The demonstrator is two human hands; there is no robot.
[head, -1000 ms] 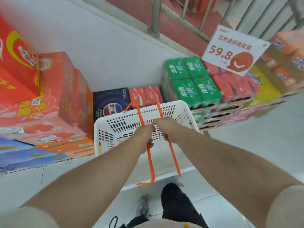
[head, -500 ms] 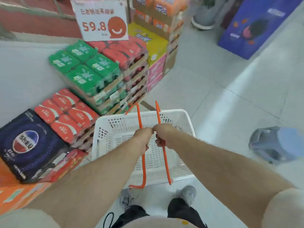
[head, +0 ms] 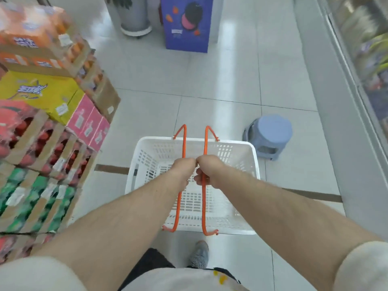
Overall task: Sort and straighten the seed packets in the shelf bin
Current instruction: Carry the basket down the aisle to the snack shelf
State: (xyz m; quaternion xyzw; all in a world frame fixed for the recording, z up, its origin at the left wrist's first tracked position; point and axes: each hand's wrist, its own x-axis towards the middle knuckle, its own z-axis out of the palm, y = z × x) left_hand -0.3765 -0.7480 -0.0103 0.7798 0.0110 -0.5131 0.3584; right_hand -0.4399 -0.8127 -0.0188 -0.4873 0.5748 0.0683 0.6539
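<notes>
A white plastic shopping basket hangs in front of me above the tiled floor, with nothing visible inside it. Two orange wire handles arch over it. My left hand grips the left orange handle, and my right hand grips the right orange handle. The two fists touch at the middle of the basket. No seed packets and no shelf bin are in view.
Stacked drink cartons in red, green, yellow and pink fill the left side. A blue-grey plastic stool stands on the floor right of the basket. A blue display box and a planter stand ahead. A glass-fronted cabinet runs along the right.
The view has swung to the right, away from the wall and drink stack toward the open aisle. Both hands keep the same grip on the basket handles.
</notes>
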